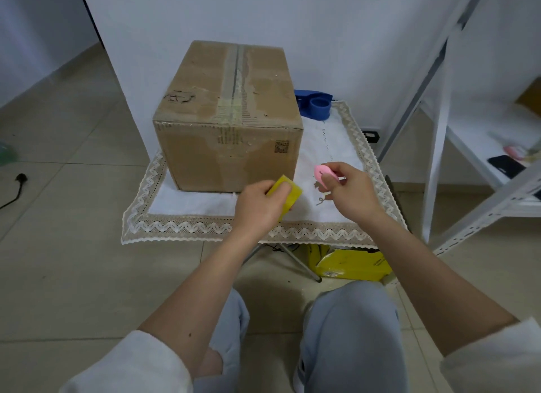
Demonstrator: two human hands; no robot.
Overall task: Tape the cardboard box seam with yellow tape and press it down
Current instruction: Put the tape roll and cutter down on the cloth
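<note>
Brown cardboard box (228,114) at upper centre of frame, seam (235,76) running away along its top under old clear tape residue, no yellow tape laid yet. Left hand (257,206) clenched round yellow tape roll (285,195) at centre frame; right hand (345,192) pinching small pink plastic cutter (323,174) just right. Preparatory step judged: next, free the tape end and anchor it at the near edge.

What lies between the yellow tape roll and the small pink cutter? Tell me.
In the head view, only bare white lace-edged cloth lies between the yellow tape roll in the left hand and the pink cutter in the right hand.
</note>
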